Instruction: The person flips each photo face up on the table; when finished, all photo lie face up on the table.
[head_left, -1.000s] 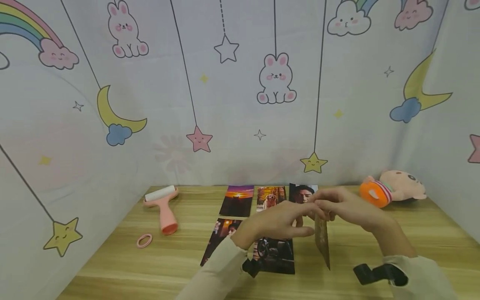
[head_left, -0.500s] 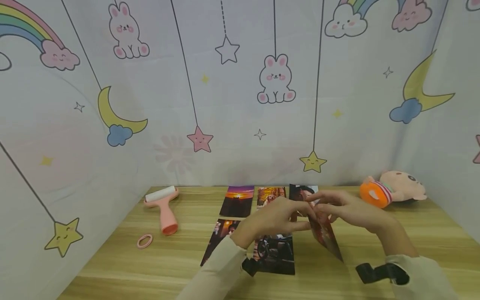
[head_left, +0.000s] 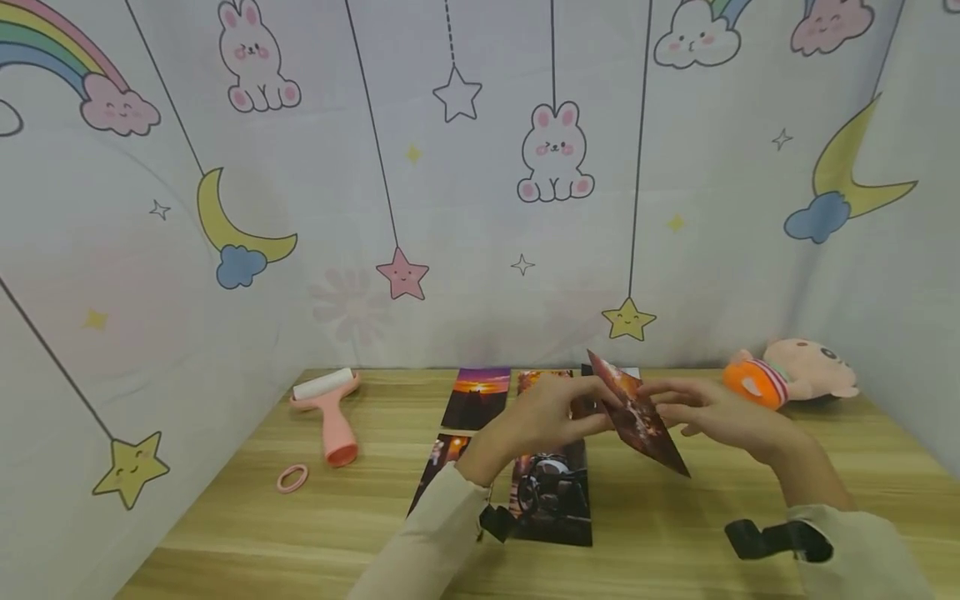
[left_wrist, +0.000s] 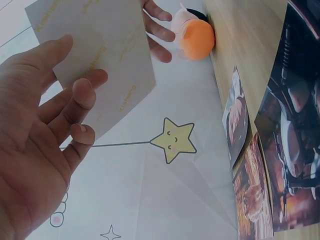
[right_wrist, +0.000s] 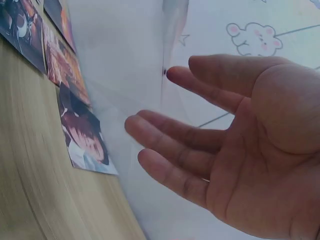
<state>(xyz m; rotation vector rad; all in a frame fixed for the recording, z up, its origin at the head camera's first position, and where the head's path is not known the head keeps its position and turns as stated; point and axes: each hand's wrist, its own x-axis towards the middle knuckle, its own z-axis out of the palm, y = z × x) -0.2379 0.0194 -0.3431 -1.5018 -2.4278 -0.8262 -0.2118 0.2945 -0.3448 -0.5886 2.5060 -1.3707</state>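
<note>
My left hand (head_left: 543, 414) pinches a photo print (head_left: 639, 410) by its left side, raised and tilted above the table. Its picture side is reddish and dark; the left wrist view shows the pale back (left_wrist: 122, 60) with yellow lettering. Close to the print's right side is my right hand (head_left: 738, 425), its fingers spread and fairly straight; whether they touch the print cannot be told. In the right wrist view the right palm (right_wrist: 255, 165) holds nothing. Prints lie below: a sunset (head_left: 476, 398), a motorcycle (head_left: 553, 496), a dog among autumn leaves (left_wrist: 252, 200) and a portrait (right_wrist: 85, 137).
A pink-handled roller (head_left: 337, 421) and a small pink ring (head_left: 292, 478) lie at the left of the wooden table (head_left: 247, 533). A plush toy (head_left: 802, 371) in orange lies at the back right. A patterned curtain (head_left: 465, 200) stands behind.
The print has swung from nearly edge-on to showing its picture side, and has risen. My right hand has drawn slightly right, its fingers coming apart from the left hand's.
</note>
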